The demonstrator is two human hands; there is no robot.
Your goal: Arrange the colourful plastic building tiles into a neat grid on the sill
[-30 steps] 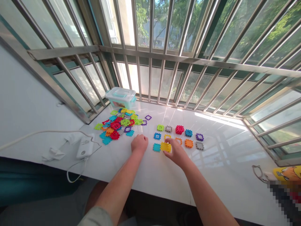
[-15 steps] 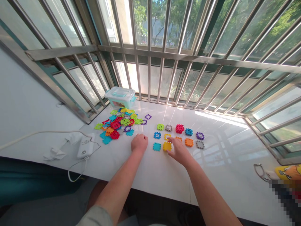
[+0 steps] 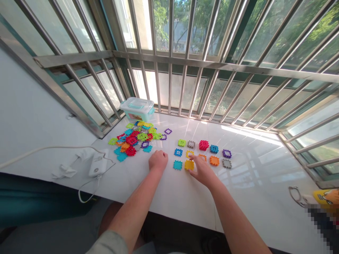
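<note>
Your right fingers (image 3: 192, 158) are spread open and hold nothing, just beside the yellow plastic tile (image 3: 189, 164) in the front row. Your left hand (image 3: 158, 161) curls shut on the white desk (image 3: 169, 201), near the scattered tile pile (image 3: 132, 139).

Ledge (image 3: 251, 197) glossy white stone; toy tiles (image 3: 189, 164) matt plastic; window bars (image 3: 212, 65) polished steel.
</note>
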